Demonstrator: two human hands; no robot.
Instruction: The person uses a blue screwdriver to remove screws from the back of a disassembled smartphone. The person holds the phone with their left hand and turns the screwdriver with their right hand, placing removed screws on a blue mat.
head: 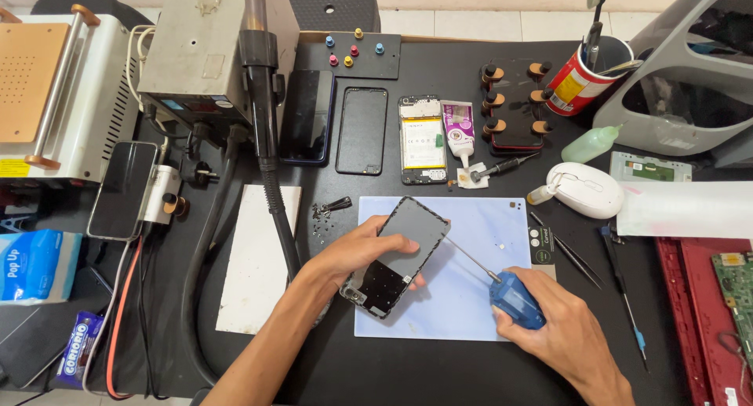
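My left hand [354, 253] grips a dark phone body [398, 253], tilted over a pale blue work mat [471, 233]. A blue-handled screwdriver [514, 296] is held in my right hand [561, 327]; its thin shaft points up-left and its tip touches the phone's right edge. Both forearms come in from the bottom of the view.
Behind the mat lie a phone frame [361, 130], an opened phone with a yellow battery [422, 138], a glue tube [459, 131] and a dark phone [307, 116]. A hot-air station [212, 45] stands at back left. Tweezers [576, 257], a white case [584, 190] and a tool cup [580, 80] are right.
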